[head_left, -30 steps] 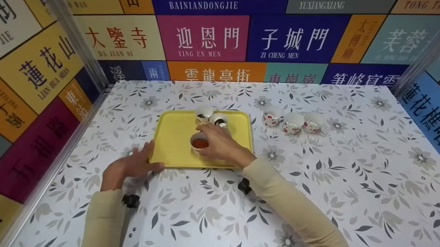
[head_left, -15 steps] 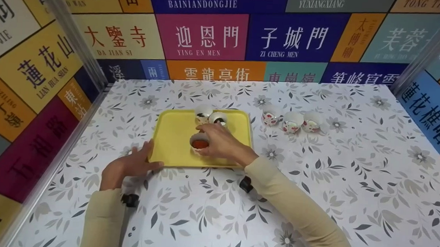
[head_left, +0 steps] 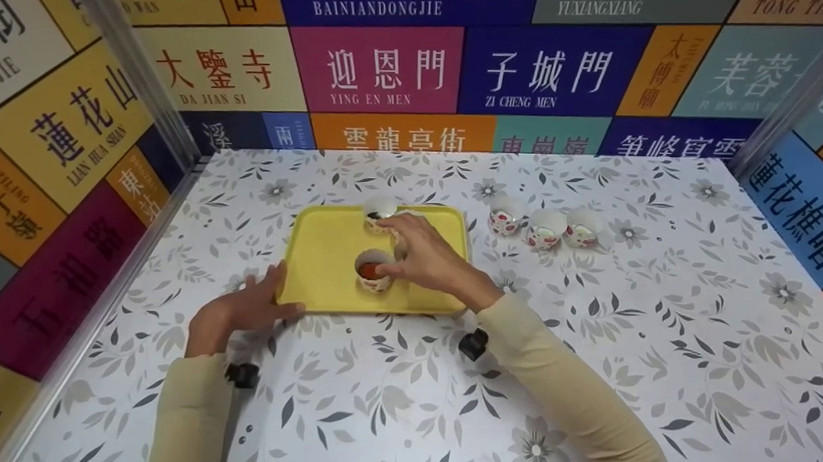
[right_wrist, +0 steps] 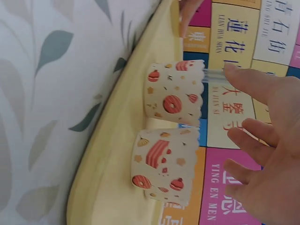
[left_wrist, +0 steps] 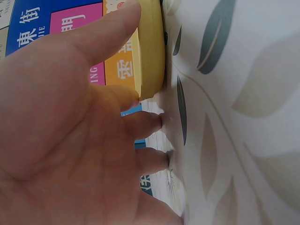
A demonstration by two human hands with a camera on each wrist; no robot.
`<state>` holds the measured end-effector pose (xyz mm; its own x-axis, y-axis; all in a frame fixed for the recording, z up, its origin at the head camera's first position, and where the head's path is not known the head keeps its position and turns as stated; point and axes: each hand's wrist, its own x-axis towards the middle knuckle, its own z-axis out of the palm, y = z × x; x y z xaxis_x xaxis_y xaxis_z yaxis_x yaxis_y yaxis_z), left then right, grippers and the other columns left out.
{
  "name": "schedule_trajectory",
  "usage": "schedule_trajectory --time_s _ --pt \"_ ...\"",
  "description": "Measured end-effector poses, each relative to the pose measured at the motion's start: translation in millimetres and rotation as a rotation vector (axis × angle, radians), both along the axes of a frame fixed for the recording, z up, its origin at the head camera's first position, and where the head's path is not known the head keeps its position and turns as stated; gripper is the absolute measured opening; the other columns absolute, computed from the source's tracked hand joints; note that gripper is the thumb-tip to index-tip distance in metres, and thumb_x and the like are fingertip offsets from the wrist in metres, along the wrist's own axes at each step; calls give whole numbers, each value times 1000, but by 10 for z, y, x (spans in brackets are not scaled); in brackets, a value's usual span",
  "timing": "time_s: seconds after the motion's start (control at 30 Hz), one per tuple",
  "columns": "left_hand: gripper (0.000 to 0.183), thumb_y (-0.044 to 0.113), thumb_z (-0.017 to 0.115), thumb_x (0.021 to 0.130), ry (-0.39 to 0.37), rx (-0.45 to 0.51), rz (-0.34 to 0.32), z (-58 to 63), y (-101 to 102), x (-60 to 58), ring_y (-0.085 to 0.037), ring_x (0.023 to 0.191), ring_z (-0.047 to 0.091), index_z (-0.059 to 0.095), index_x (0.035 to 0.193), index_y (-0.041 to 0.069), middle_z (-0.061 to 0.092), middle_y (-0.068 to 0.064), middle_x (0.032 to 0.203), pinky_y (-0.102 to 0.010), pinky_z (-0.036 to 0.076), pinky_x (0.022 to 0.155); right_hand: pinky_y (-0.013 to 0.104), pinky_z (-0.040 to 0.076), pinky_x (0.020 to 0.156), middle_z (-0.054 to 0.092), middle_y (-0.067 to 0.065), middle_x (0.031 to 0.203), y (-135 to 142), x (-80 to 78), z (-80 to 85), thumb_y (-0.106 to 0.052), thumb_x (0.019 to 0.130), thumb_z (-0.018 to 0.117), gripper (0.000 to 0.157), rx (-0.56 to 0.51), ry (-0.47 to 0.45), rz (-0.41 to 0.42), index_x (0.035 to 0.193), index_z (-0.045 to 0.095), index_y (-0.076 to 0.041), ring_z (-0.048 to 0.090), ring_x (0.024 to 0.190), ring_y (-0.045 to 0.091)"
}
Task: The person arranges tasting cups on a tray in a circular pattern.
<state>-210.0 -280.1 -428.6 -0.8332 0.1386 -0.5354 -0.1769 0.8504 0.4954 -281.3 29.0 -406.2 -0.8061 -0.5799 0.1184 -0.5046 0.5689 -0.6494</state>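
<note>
A yellow tray (head_left: 327, 255) lies on the table with several paper baking cups. One cup (head_left: 374, 279), with orange-red contents, stands upright near the tray's front middle. Over it and just right of it is my right hand (head_left: 430, 256), fingers spread and holding nothing; in the right wrist view the thumb (right_wrist: 251, 82) is close above that cup's scalloped rim. Another patterned cup (right_wrist: 165, 159) stands beside it there, mostly hidden behind my hand in the head view. A cup with dark contents (head_left: 379, 217) stands at the back. My left hand (head_left: 241, 310) touches the tray's front left corner, thumb along the rim.
Three more patterned cups, a left one (head_left: 504, 221), a middle one (head_left: 545, 230) and a right one (head_left: 582, 229), stand on the flowered tablecloth (head_left: 376, 396) right of the tray. Behind the table rises a wall (head_left: 384, 66) of coloured sign panels.
My right hand has let go of the cup with orange-red contents and moved slightly up and right. That cup stays in place on the tray. The left hand has stayed at the tray corner.
</note>
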Motion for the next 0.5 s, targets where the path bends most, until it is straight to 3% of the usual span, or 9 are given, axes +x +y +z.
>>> schedule_trajectory --time_s 0.17,0.37,0.5 --pt "105 61 54 95 -4 -6 -6 -3 -7 -11 -45 149 -27 -16 160 19 -21 -14 167 -71 -8 117 47 39 117 48 5 151 165 18 47 -26 88 78 61 -106 20 -48 143 54 -16 42 142 26" --pt "108 61 56 95 10 24 -19 -2 -14 4 -47 149 -26 -16 160 14 -20 -17 167 -72 -6 118 48 38 115 59 5 139 387 20 41 -20 89 77 49 -243 134 -69 135 62 -13 49 136 26" --pt "109 63 56 94 4 18 -10 6 -10 4 -47 149 -26 -16 160 15 -20 -17 167 -72 -6 118 45 40 115 61 7 136 556 -10 48 -18 90 76 45 -280 187 -122 132 64 -10 51 133 26"
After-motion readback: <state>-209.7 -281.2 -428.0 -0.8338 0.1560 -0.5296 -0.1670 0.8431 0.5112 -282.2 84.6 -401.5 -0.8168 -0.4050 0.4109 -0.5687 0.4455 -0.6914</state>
